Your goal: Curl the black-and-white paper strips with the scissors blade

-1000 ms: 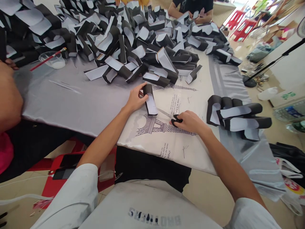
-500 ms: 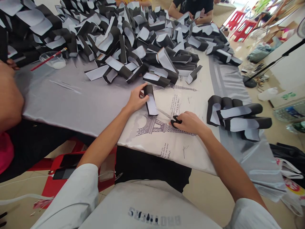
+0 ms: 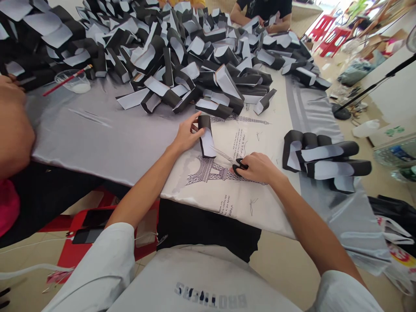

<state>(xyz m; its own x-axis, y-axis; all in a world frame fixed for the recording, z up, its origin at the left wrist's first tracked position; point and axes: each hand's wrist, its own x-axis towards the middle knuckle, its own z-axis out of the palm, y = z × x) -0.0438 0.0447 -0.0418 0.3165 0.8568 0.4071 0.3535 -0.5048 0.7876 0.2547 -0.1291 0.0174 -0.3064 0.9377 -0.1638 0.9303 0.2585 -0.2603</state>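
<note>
My left hand (image 3: 188, 133) grips a small black paper box (image 3: 207, 141) with a white inner face, holding it just above the printed cloth. In my right hand (image 3: 259, 167) is a pair of scissors (image 3: 239, 166) with black handles. Their blades are apart and point left, the tips at the right edge of the box. Whether the blades touch the paper I cannot tell. Beyond my left hand lies a large heap of similar black and white paper boxes (image 3: 224, 80). To the right of my right hand sits a small group of such boxes (image 3: 325, 158).
A plastic cup (image 3: 79, 86) with white stuff in it and a red brush (image 3: 66, 81) across it stands at left. A co-worker's arm (image 3: 14, 125) rests at the left edge. Another person (image 3: 263, 15) sits at the far side. Phones (image 3: 87, 235) lie on a red stool.
The box in my left hand has tilted slightly and shifted a little to the right. The scissors have barely moved. At the left, the co-worker's hand has shifted a little.
</note>
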